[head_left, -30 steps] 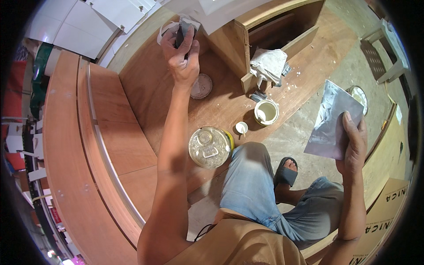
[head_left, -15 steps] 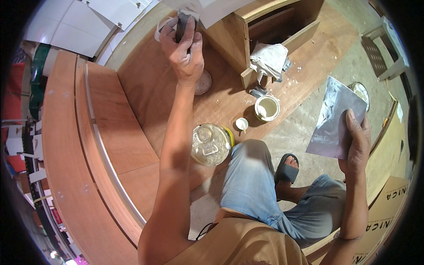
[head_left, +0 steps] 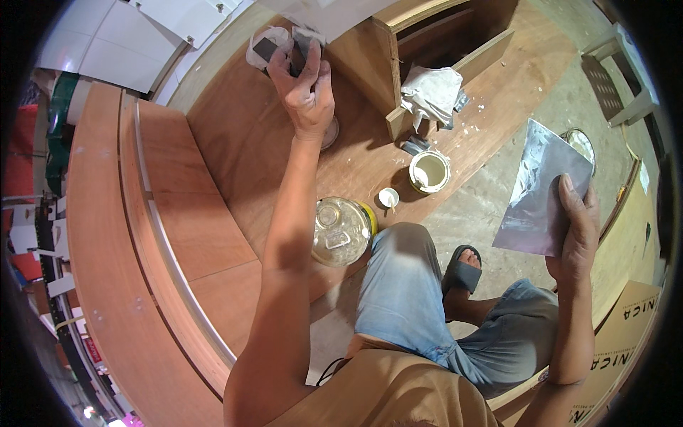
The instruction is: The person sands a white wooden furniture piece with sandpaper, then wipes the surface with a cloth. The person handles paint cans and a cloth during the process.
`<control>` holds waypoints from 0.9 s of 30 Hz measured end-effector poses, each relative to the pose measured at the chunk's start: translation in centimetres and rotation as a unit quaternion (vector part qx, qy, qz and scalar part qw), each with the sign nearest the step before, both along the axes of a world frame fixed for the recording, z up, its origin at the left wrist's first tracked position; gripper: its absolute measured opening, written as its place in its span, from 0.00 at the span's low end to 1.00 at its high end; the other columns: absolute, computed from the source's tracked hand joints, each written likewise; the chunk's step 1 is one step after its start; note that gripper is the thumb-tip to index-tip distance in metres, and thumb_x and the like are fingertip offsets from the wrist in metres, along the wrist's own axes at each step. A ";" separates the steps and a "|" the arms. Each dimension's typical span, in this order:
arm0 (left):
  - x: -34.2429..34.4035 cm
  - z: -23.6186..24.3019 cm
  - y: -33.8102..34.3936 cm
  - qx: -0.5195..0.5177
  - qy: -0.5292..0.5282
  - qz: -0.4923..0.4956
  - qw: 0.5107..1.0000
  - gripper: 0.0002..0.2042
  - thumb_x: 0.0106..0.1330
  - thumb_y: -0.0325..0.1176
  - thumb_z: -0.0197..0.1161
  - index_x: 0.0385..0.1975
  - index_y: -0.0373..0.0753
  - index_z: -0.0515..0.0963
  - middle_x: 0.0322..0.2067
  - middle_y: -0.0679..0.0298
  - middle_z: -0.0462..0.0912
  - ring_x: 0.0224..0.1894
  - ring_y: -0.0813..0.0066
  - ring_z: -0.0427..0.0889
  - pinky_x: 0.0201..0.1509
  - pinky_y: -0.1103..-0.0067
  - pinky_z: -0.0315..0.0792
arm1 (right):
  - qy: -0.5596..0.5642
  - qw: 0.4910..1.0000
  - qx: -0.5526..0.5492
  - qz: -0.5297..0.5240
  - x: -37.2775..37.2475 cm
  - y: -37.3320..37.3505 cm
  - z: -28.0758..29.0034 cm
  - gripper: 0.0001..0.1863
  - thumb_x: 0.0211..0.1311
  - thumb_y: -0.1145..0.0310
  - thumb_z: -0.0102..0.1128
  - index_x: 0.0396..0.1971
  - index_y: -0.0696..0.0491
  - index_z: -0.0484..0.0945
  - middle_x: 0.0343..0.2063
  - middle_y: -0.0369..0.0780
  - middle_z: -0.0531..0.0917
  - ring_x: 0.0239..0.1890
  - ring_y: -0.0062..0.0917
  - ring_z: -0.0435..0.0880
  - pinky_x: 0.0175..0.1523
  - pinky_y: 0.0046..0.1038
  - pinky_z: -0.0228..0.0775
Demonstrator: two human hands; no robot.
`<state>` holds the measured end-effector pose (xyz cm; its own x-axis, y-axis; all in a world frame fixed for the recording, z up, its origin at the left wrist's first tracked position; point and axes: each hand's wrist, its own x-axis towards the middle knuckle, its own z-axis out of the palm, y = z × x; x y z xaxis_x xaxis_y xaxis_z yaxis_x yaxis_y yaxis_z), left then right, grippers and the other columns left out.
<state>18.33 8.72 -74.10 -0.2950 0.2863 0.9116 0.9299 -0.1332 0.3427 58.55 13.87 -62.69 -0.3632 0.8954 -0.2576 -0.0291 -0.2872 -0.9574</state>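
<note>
My left hand (head_left: 304, 92) is raised at the top, its fingers closed around a small dark grey flat piece (head_left: 307, 44) with pale smears. The piece is at the lower edge of a white panel (head_left: 348, 13); whether it touches the panel I cannot tell. Just behind my left fingers sits a whitish round container (head_left: 260, 41) with a dark square piece by it. On the right, my right hand (head_left: 578, 228) grips a grey flat sheet (head_left: 544, 196) by its lower right edge, thumb on top. White paste is smeared along the sheet's left side.
On the brown board stand an open can (head_left: 430, 173), a small white cup (head_left: 388, 198) and a large clear-topped container (head_left: 341, 231). A white cloth (head_left: 431, 92) hangs over a wooden cabinet's (head_left: 395, 64) edge. A plastic stool (head_left: 626, 78) stands far right, cardboard (head_left: 619, 356) lower right.
My left hand has shifted slightly right and down with the dark piece, uncovering more of the whitish container. My right hand and the sheet have hardly moved.
</note>
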 end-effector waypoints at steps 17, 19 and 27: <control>6.4 0.3 -3.8 -0.032 -0.114 -0.051 0.992 0.18 0.61 0.23 0.60 0.52 0.33 0.80 0.54 0.51 0.69 0.51 0.59 0.73 0.56 0.68 0.68 | 0.098 0.994 -0.039 -0.023 -1.1 0.5 -0.6 0.22 0.67 0.65 0.58 0.57 0.57 0.68 0.44 0.37 0.80 0.44 0.20 0.81 0.50 0.24 0.74; 11.9 2.6 -3.8 -0.013 -0.169 -0.232 0.958 0.19 0.66 0.25 0.52 0.57 0.32 0.75 0.57 0.53 0.69 0.52 0.65 0.73 0.51 0.76 0.72 | 0.158 0.985 -0.070 -0.018 -1.4 0.6 -0.5 0.18 0.69 0.64 0.56 0.54 0.56 0.72 0.43 0.37 0.83 0.42 0.20 0.83 0.49 0.25 0.75; 21.1 6.3 -4.6 -0.090 -0.116 -0.380 0.913 0.19 0.63 0.28 0.59 0.56 0.41 0.78 0.54 0.47 0.71 0.53 0.51 0.74 0.56 0.65 0.69 | 0.266 0.948 -0.161 0.066 -3.1 0.4 -0.3 0.19 0.72 0.61 0.51 0.54 0.57 0.74 0.46 0.41 0.83 0.47 0.28 0.83 0.55 0.32 0.75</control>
